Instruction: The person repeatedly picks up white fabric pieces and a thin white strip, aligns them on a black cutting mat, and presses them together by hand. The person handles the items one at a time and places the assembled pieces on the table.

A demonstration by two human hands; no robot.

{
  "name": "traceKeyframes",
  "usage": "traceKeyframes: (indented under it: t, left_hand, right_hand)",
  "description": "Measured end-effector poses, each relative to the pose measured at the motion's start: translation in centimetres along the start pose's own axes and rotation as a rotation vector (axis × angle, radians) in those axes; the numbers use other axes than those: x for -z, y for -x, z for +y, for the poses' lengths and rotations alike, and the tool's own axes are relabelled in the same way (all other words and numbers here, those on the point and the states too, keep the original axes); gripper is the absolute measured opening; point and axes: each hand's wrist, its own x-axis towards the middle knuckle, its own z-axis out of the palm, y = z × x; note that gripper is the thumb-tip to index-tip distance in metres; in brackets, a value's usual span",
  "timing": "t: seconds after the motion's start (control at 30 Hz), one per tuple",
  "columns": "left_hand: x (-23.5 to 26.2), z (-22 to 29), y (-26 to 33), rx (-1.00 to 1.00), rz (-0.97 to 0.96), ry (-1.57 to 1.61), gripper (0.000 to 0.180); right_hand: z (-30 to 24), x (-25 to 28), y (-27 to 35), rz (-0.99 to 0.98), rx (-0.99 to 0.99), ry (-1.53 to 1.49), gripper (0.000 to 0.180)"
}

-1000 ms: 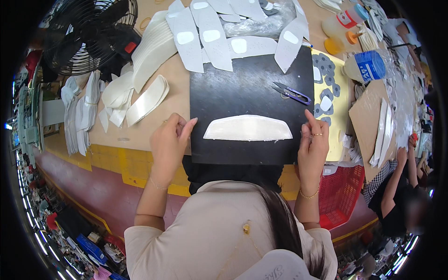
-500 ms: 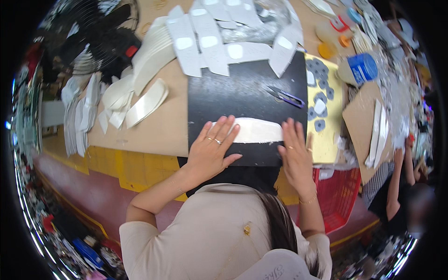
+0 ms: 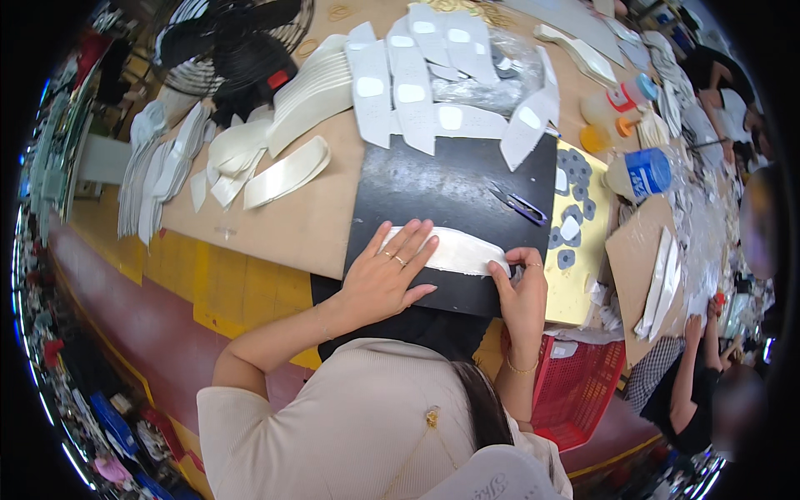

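The white strip [image 3: 454, 250] lies flat on the near part of the black mat [image 3: 450, 187], its long axis running left to right. The mat rests on the brown surface [image 3: 292, 221], its near edge just past the person's chest. The left hand [image 3: 379, 279] presses flat, fingers spread, on the strip's left end; the right hand [image 3: 521, 287] has fingertips pinched together at the strip's right end, so each end has its own hand. Far of the strip the mat is bare up to small scissors [image 3: 518, 204], far right.
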Motion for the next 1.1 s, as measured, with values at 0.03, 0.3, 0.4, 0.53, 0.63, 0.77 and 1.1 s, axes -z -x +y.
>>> traceKeyframes:
  t: [0.03,0.3,0.4,0.53,0.63,0.77,1.1]
  left_hand:
    - [-0.1,0.1,-0.2,0.014,0.000,-0.004,0.074]
    - [-1.1,0.4,-0.3,-0.011,0.009,-0.071,0.077]
    - [-0.9,0.4,-0.4,-0.031,0.022,-0.062,0.076]
    - [-0.4,0.2,0.0,-0.013,0.047,0.050,0.076]
    - [0.5,-1.1,0.4,-0.008,0.236,0.262,0.065]
    - [2.8,-4.9,2.0,0.195,0.567,0.191,0.048]
    - [5.9,-14.1,1.4,0.558,0.425,0.056,0.057]
  right_hand:
    - [0.0,0.4,-0.1,0.006,-0.016,-0.033,0.027]
    - [0.0,1.8,0.1,-0.054,-0.028,0.056,0.039]
    - [0.2,1.2,0.6,0.031,-0.093,0.158,0.036]
    - [0.3,0.0,0.6,-0.003,0.043,0.062,0.028]
    - [-0.2,1.0,1.0,-0.080,-0.151,-0.437,0.020]
    - [3.1,8.5,1.5,0.195,0.023,-0.643,0.022]
    - [14.4,24.1,2.0,1.101,-0.412,0.268,0.048]
